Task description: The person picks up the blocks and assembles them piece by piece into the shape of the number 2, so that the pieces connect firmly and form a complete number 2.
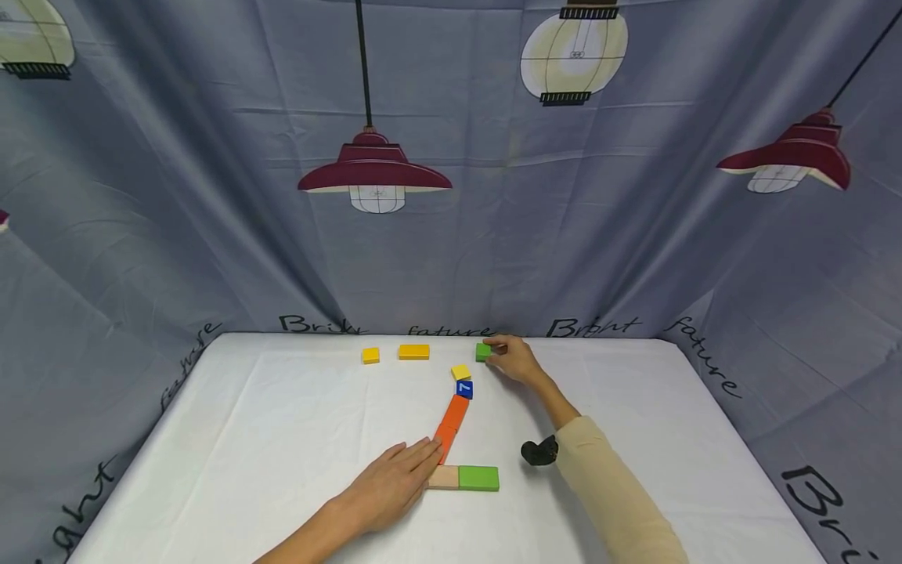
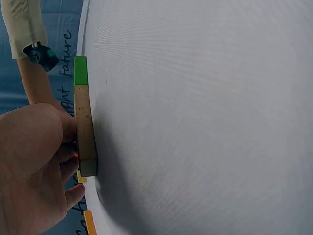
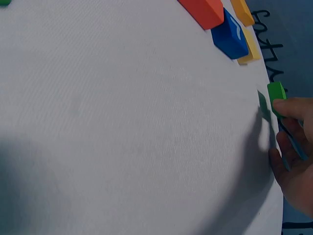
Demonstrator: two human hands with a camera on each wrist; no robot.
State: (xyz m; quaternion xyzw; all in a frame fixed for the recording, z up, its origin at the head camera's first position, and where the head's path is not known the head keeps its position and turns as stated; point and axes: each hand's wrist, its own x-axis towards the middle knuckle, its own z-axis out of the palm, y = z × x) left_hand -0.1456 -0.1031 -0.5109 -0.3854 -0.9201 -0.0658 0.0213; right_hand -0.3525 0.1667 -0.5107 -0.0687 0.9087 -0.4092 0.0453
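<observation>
At the back of the table my right hand (image 1: 514, 359) pinches a small green block (image 1: 482, 352) between thumb and fingers. The right wrist view shows that green block (image 3: 276, 95) slightly above the cloth, with its shadow below. My left hand (image 1: 398, 479) lies with extended fingers over the left part of a plain wooden block (image 1: 444, 477), its fingertips at the lower end of the orange blocks (image 1: 452, 419). A longer green block (image 1: 478, 479) adjoins the wooden one. Beyond the orange blocks come a blue block (image 1: 464, 389) marked 7 and a yellow block (image 1: 460, 372).
Two yellow-orange blocks, one small (image 1: 370, 356) and one longer (image 1: 413, 352), lie near the back edge. A white cloth (image 1: 282, 439) covers the table. Behind it hangs a grey-blue curtain (image 1: 465, 251) with printed lamps. A black device (image 1: 539, 451) sits at the right wrist.
</observation>
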